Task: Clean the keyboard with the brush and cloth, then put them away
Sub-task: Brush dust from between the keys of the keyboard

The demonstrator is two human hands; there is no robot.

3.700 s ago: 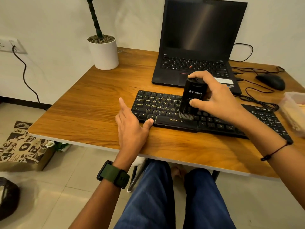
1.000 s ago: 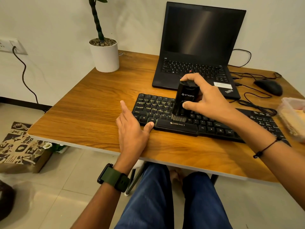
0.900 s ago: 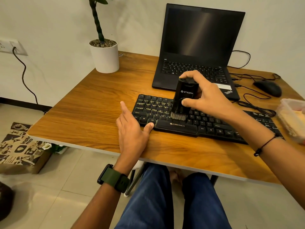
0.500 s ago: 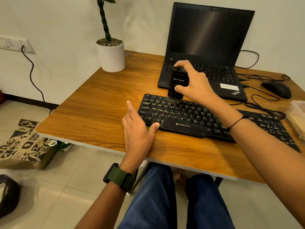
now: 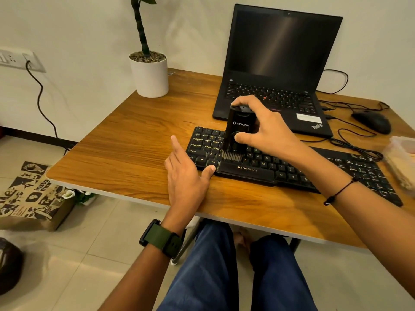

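Grip: my right hand (image 5: 267, 129) is closed around the black brush (image 5: 239, 131), index finger over its top, thumb pressed on its near face, the other fingers behind it. I hold it upright.
Bristles: directly below my grip, the bristles (image 5: 232, 156) press into the bottom letter row of the keyboard (image 5: 292, 169), just above the space bar.
Change: half a second ago the brush stood at the far edge of the keyboard, by the top row; now it is down at the near rows. I read this as one stroke pulled toward me across the left block of keys.
Meaning: brushing is under way, and only this left stretch appears covered. The long run of keys to the right of my grip, passing under my forearm, looks not yet brushed.
Other hand: my left hand (image 5: 186, 176) lies open and flat on the table (image 5: 125, 153), to the left of and nearer than the brush, holding nothing. Its thumb tip touches the keyboard's front left corner, bracing it; it sits as it did a second ago.
Beyond the grip: the laptop (image 5: 280, 63) stands open just behind my knuckles. Farther right lie the mouse (image 5: 371, 121) and its cables.
Cloth: I cannot see it for certain. A plastic container (image 5: 402, 158) sits at the far right edge with something pale inside; whether that is the cloth I cannot tell.
Remaining: more brushing, then wiping, then putting both away.
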